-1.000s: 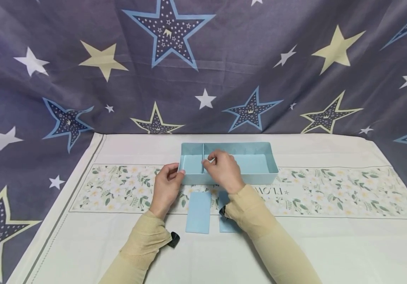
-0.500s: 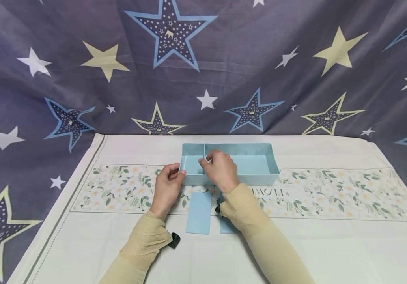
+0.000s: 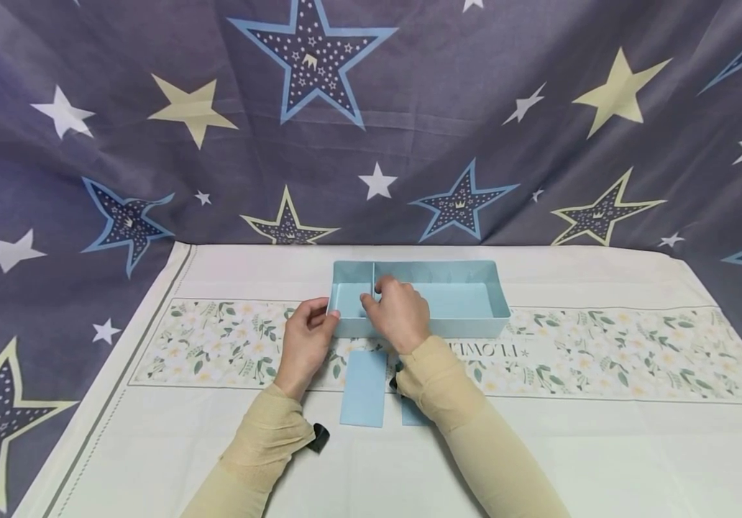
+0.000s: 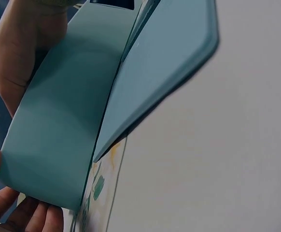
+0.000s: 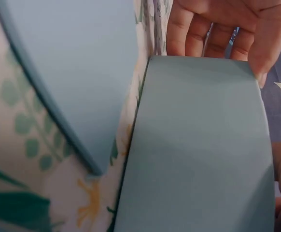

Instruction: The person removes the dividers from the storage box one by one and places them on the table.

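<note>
A light blue open-top box (image 3: 468, 328) stands at the back of the table, a thin divider (image 3: 374, 272) crossing it left of the middle. At its left end my left hand (image 3: 304, 344) grips the wall, thumb by the front corner and fingers along the side; the right wrist view shows this left hand (image 5: 217, 29) at the box's end. My right hand (image 3: 400, 313) reaches over the front wall and pinches the divider, thumb on its left and curled fingers on its right. Its fingers hide the divider's near part.
In front of the box lies a flat blue panel (image 3: 363, 388). A second blue panel (image 3: 413, 413) is mostly hidden under the right sleeve (image 3: 449, 388). The white tablecloth (image 3: 604, 460) carries a floral band (image 3: 604, 352); a star-patterned curtain (image 3: 397, 144) hangs behind.
My right hand has shifted slightly left, its thumb now left of the divider. The right sleeve covers more of the second panel. My left hand stays on the box.
</note>
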Demonstrator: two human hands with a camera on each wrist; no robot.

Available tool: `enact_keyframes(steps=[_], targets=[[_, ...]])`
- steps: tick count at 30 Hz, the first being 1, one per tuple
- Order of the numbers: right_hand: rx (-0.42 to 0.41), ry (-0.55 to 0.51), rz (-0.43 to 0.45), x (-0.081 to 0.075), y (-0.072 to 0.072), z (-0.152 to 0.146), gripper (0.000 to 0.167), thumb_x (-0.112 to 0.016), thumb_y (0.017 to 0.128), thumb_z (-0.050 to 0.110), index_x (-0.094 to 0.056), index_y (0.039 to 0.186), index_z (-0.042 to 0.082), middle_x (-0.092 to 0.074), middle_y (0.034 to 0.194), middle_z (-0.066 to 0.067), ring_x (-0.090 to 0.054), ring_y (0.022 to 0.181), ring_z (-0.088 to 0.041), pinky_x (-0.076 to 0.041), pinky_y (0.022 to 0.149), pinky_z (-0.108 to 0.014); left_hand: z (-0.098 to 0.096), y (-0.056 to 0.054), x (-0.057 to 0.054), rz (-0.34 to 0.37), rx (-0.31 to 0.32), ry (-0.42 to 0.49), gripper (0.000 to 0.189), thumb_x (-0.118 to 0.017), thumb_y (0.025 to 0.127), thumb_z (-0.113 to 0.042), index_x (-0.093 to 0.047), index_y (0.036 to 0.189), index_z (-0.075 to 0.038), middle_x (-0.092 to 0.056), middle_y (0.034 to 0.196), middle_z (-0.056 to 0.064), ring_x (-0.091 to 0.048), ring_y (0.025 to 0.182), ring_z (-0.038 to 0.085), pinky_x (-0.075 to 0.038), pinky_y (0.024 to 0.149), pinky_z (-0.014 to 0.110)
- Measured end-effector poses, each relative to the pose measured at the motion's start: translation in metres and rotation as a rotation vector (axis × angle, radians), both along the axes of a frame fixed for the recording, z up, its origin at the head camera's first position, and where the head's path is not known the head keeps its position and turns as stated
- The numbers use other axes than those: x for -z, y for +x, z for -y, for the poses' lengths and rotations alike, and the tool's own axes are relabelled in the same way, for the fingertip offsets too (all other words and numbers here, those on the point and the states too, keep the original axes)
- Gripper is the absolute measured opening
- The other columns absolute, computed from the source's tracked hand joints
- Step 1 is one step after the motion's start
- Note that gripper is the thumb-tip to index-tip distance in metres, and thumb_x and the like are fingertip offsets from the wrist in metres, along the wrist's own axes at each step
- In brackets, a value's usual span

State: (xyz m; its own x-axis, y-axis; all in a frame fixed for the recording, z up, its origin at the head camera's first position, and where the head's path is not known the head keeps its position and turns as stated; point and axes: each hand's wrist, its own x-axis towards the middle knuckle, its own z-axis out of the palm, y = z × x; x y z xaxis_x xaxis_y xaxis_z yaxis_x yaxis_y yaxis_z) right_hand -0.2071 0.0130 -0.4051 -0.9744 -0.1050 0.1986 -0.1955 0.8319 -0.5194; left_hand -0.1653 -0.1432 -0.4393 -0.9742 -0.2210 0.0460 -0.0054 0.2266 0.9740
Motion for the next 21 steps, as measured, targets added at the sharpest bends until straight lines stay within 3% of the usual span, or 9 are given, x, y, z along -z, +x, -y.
enact_keyframes(steps=[21], targets=[[-0.01, 0.037, -0.099, 0.0065, 0.0, 0.0017, 0.021, -0.061, 0.091, 0.024, -0.069, 0.096, 0.006, -0.068, 0.072, -0.011, -0.059, 0.052, -0.023, -0.045, 0.043, -0.038, -0.0012, -0.0001, -0.0018, 0.011, -0.006, -0.002, 0.036, -0.063, 0.092, -0.013, -0.056, 0.124, 0.002, -0.059, 0.12, 0.019, -0.061, 0.106, 0.025, -0.053, 0.089, 0.036]])
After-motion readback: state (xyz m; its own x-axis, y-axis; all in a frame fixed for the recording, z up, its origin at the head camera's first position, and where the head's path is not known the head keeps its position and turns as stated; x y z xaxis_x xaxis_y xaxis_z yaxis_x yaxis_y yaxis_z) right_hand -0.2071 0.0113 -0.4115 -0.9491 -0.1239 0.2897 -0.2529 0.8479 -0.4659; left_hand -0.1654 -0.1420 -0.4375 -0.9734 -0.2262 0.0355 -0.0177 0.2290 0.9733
